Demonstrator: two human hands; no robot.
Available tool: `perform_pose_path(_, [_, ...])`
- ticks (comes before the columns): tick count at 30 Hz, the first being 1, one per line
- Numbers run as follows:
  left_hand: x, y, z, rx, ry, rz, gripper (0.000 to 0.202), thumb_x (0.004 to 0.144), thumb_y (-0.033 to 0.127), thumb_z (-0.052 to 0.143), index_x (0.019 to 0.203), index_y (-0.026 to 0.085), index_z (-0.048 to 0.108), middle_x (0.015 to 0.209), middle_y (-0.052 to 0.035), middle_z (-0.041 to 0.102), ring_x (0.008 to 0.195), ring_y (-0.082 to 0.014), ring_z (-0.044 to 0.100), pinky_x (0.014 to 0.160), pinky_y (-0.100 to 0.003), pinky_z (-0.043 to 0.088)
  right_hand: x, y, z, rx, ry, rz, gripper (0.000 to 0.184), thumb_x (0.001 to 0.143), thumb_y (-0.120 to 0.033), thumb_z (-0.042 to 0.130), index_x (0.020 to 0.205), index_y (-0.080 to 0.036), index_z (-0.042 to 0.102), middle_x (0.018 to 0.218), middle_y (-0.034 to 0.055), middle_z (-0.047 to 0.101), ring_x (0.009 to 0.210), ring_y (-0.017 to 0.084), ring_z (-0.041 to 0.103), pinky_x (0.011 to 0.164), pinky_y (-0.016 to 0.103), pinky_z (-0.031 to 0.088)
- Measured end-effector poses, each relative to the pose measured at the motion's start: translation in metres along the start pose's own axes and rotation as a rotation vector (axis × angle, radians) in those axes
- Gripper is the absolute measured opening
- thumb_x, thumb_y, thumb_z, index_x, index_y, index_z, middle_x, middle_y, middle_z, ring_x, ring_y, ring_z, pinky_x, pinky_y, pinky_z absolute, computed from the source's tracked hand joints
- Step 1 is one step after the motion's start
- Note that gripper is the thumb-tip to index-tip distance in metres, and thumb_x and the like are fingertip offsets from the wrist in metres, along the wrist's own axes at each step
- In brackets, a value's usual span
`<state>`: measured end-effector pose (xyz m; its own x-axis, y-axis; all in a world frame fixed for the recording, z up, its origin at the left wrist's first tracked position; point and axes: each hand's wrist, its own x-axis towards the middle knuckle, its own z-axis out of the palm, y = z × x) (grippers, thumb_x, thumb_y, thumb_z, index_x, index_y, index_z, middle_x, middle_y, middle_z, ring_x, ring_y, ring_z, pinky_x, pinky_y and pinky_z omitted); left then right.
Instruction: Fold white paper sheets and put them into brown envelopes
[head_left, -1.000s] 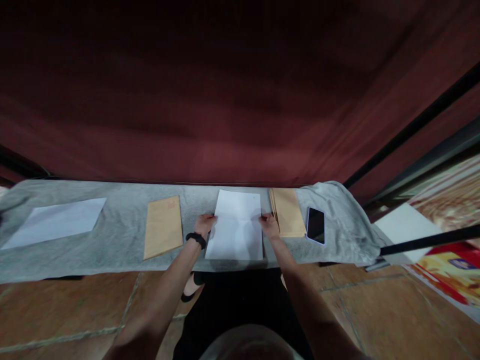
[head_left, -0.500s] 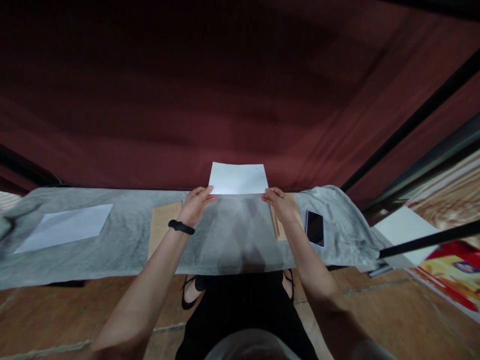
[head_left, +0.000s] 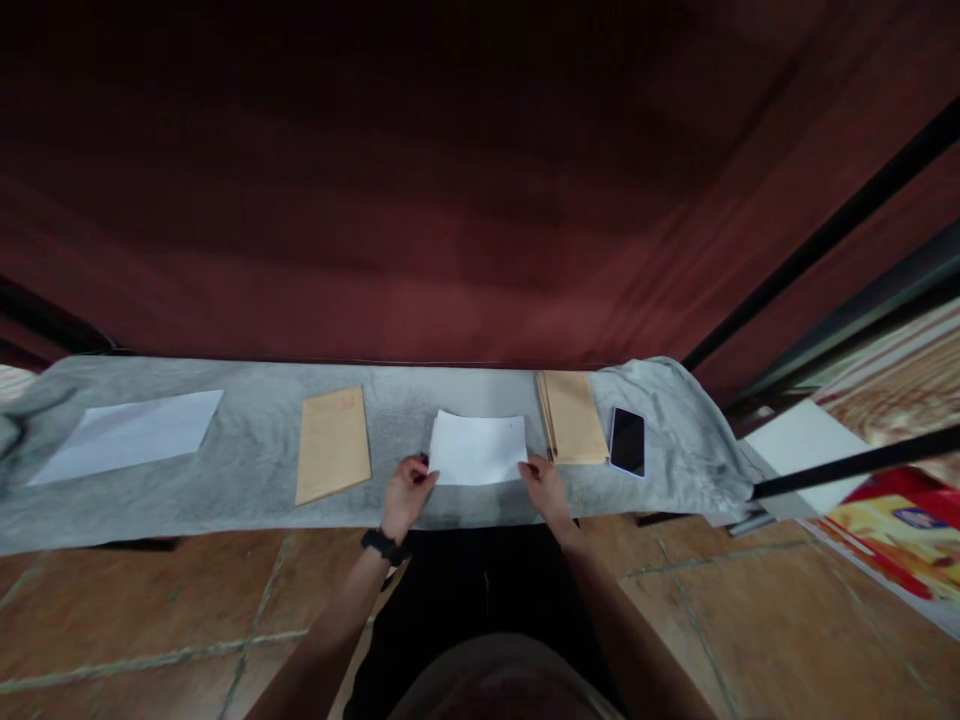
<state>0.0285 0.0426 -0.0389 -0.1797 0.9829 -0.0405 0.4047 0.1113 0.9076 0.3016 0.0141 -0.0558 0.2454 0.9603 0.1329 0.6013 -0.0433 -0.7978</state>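
Note:
A folded white sheet of paper (head_left: 478,450) is in front of me, low over the grey cloth. My left hand (head_left: 409,490) pinches its near left corner, fingers closed. At the near right corner, my right hand (head_left: 541,482) grips the paper between thumb and fingers. To the left lies a single brown envelope (head_left: 334,445), flat on the cloth. Just right of the paper is a small stack of brown envelopes (head_left: 576,415), close to my right hand.
Grey cloth (head_left: 255,440) covers the long narrow table. Flat white paper (head_left: 135,432) lies at its left end. A phone (head_left: 628,442) rests right of the envelope stack. Dark red fabric (head_left: 465,270) hangs behind, and a black bar (head_left: 847,465) crosses at the right.
Both hands have drawn the paper down and toward me, from the far edge of the table to near its front. The brown envelopes are now less covered by my arms.

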Motion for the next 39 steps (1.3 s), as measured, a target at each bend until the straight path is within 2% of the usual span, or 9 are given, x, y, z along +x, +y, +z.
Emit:
perform_pose_path(2, [-0.005, -0.001, 0.003, 0.054, 0.004, 0.027, 0.017, 0.068, 0.029, 0.067, 0.081, 0.023, 0.058, 0.083, -0.0005, 0.068, 0.076, -0.0191, 0.067, 0.072, -0.032, 0.054, -0.005, 0.004, 0.006, -0.077, 0.091, -0.044, 0.022, 0.09, -0.037, 0.046, 0.086, -0.024, 0.063, 0.08, 0.0036, 0.067, 0.07, 0.02, 0.065, 0.067, 0.031, 0.054])
perform_pose_path(7, [-0.006, 0.003, 0.009, 0.18, -0.016, 0.082, 0.043, 0.074, 0.018, 0.059, 0.117, 0.022, 0.058, 0.1, -0.0056, 0.07, 0.085, -0.0218, 0.069, 0.079, -0.036, 0.057, -0.007, 0.001, 0.01, -0.235, 0.198, -0.115, 0.033, 0.09, -0.024, 0.045, 0.119, -0.02, 0.058, 0.106, 0.0116, 0.066, 0.091, 0.025, 0.066, 0.081, 0.039, 0.056])
perform_pose_path(10, [-0.006, 0.002, 0.013, 0.333, -0.014, 0.117, 0.044, 0.078, 0.014, 0.054, 0.121, 0.02, 0.06, 0.108, -0.0097, 0.068, 0.093, -0.0243, 0.069, 0.089, -0.04, 0.056, -0.009, -0.009, 0.011, -0.375, 0.16, -0.209, 0.043, 0.092, -0.018, 0.044, 0.134, -0.015, 0.051, 0.133, 0.0202, 0.057, 0.119, 0.031, 0.058, 0.097, 0.048, 0.05])
perform_pose_path(14, [-0.011, 0.005, 0.016, 0.507, -0.037, 0.16, 0.04, 0.082, 0.012, 0.049, 0.119, 0.018, 0.063, 0.118, -0.0139, 0.064, 0.098, -0.0271, 0.069, 0.094, -0.045, 0.054, -0.01, -0.025, 0.024, -0.426, 0.012, -0.39, 0.044, 0.097, -0.021, 0.043, 0.141, -0.017, 0.05, 0.15, 0.0152, 0.047, 0.137, 0.029, 0.045, 0.111, 0.048, 0.042])
perform_pose_path(19, [-0.019, 0.02, 0.031, 0.634, 0.018, 0.329, 0.048, 0.089, 0.015, 0.047, 0.136, 0.017, 0.055, 0.15, -0.0183, 0.044, 0.139, -0.036, 0.044, 0.115, -0.052, 0.038, -0.01, -0.031, 0.045, -0.44, -0.094, -0.398, 0.044, 0.102, -0.026, 0.041, 0.143, -0.014, 0.051, 0.153, 0.0141, 0.046, 0.144, 0.026, 0.039, 0.119, 0.047, 0.034])
perform_pose_path(23, [-0.01, 0.028, 0.065, 0.737, -0.166, 0.558, 0.052, 0.098, 0.022, 0.033, 0.149, 0.014, 0.042, 0.16, -0.0136, 0.036, 0.151, -0.0273, 0.026, 0.122, -0.05, 0.027, -0.001, -0.033, 0.058, -0.315, -0.072, -0.33, 0.045, 0.104, -0.024, 0.032, 0.143, -0.012, 0.052, 0.15, 0.0124, 0.05, 0.142, 0.02, 0.043, 0.119, 0.039, 0.036])
perform_pose_path(28, [0.008, 0.022, 0.096, 0.922, -0.308, 0.515, 0.058, 0.095, 0.018, 0.033, 0.153, 0.009, 0.037, 0.163, -0.013, 0.029, 0.153, -0.0271, 0.018, 0.125, -0.049, 0.018, 0.021, -0.042, 0.069, -0.275, -0.112, -0.325, 0.047, 0.106, -0.03, 0.029, 0.144, -0.012, 0.051, 0.15, 0.0121, 0.051, 0.143, 0.02, 0.041, 0.121, 0.041, 0.032])
perform_pose_path(35, [0.016, 0.011, 0.093, 0.954, -0.259, 0.522, 0.059, 0.097, 0.017, 0.025, 0.155, 0.009, 0.033, 0.164, -0.0111, 0.027, 0.153, -0.0216, 0.017, 0.125, -0.043, 0.018, 0.028, -0.035, 0.076, -0.443, -0.095, -0.31, 0.048, 0.107, -0.033, 0.029, 0.148, -0.016, 0.048, 0.154, 0.0101, 0.045, 0.147, 0.023, 0.034, 0.121, 0.045, 0.025])
perform_pose_path(39, [0.021, 0.009, 0.082, 0.941, -0.173, 0.469, 0.059, 0.101, 0.029, 0.027, 0.156, 0.009, 0.031, 0.162, -0.0123, 0.03, 0.153, -0.0228, 0.02, 0.125, -0.043, 0.017, 0.033, -0.026, 0.078, -0.512, -0.027, -0.296, 0.049, 0.106, -0.036, 0.036, 0.149, -0.014, 0.045, 0.156, 0.014, 0.042, 0.147, 0.026, 0.034, 0.12, 0.049, 0.025])
